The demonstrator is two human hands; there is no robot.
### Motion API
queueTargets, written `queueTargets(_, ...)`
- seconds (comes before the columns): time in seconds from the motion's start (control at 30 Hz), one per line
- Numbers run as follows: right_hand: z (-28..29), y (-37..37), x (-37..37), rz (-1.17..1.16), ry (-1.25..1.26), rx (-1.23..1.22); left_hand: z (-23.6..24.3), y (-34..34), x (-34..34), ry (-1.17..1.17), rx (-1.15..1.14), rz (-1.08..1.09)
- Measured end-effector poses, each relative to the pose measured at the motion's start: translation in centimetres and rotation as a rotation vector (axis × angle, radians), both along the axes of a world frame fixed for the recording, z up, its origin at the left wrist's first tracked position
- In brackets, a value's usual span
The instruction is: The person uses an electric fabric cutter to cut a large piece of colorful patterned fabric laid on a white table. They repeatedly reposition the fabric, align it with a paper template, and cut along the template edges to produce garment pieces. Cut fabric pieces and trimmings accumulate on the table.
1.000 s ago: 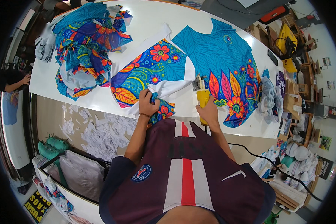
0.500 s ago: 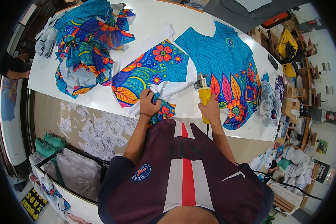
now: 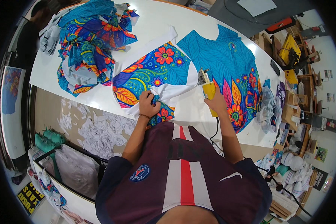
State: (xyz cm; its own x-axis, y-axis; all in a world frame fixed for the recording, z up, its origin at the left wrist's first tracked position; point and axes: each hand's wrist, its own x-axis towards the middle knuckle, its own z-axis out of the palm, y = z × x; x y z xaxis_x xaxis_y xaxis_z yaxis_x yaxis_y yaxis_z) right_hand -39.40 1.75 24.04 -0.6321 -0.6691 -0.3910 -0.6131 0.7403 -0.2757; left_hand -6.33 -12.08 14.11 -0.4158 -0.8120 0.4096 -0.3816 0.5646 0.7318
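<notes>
My left hand (image 3: 149,104) is closed on the bunched lower edge of a floral fabric piece (image 3: 149,72), printed in blue, orange and red. A loose white edge strip (image 3: 192,76) curves along its right side and past my fingers. My right hand (image 3: 218,100) grips the body of a yellow handheld electric fabric cutter (image 3: 209,90). Its metal head points away from me, close to the end of the white strip. Whether the blade touches any cloth, I cannot tell. Right of the cutter, a teal shirt panel (image 3: 216,48) with orange leaves and flowers lies flat.
A heap of printed cut pieces (image 3: 89,41) covers the left of the white table (image 3: 192,110). A phone (image 3: 275,68) and crumpled grey cloth (image 3: 268,106) lie at the right. The cutter's cord (image 3: 215,132) hangs toward me. White scraps (image 3: 104,134) litter the floor. Another person (image 3: 28,41) stands at far left.
My right hand and the cutter have shifted slightly right and tilted, and more of the cord shows. My left hand keeps its hold. The person at far left has changed position.
</notes>
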Motion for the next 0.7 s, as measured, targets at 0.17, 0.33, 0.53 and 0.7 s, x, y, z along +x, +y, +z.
queueTargets(0.17, 1.1, -2.4, -2.5, 0.083, -0.024, 0.044, 0.1, 0.1, 0.0, -0.016, 0.006, 0.010)
queueTargets(0.33, 1.1, -4.6, -5.0, 0.200, -0.016, 0.003, 0.3, 0.2, 0.1, -0.048, 0.031, 0.018)
queueTargets(0.53, -0.3, -7.8, -8.2, 0.326, -0.020, 0.001, 0.5, 0.3, 0.2, -0.064, 0.048, 0.011)
queueTargets(0.7, 0.0, -11.4, -9.5, 0.395, -0.032, -0.002, 1.3, 0.4, 0.2, -0.087, 0.076, 0.020)
